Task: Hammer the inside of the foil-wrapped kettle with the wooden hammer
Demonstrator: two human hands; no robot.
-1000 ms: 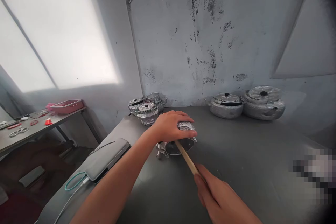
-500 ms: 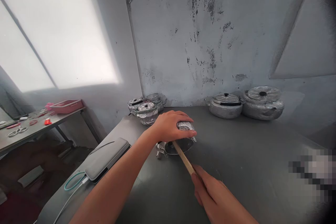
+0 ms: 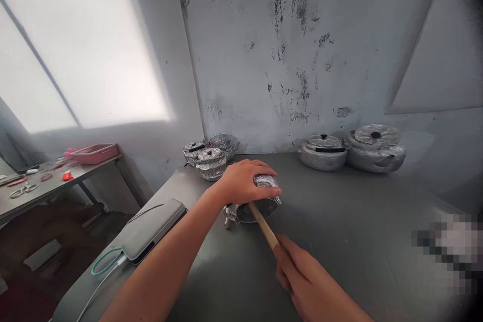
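Observation:
A small silver metal pot (image 3: 265,180) lies tipped on its side on the dark table, its mouth turned toward me. My left hand (image 3: 243,181) is wrapped over its top, thumb and fingers spread round the wall and hiding much of it. In my right hand (image 3: 296,271) is a wooden stick (image 3: 265,226), gripped by its near end. The far end of the stick reaches into the pot's mouth, and its tip is hidden there. A shiny curved handle (image 3: 229,217) sticks out at the pot's left side.
Several silver pots (image 3: 211,165) stand at the back left. Two lidded pots, one smaller (image 3: 323,160) and one larger (image 3: 377,158), stand by the wall at right. A grey case (image 3: 154,229) with cables lies left. A side table holds a pink basket (image 3: 96,155) and scissors (image 3: 23,191).
Almost nothing differs. My right hand and the stick have shifted very slightly, while my left hand stays on the pot. The view has turned a touch to the right.

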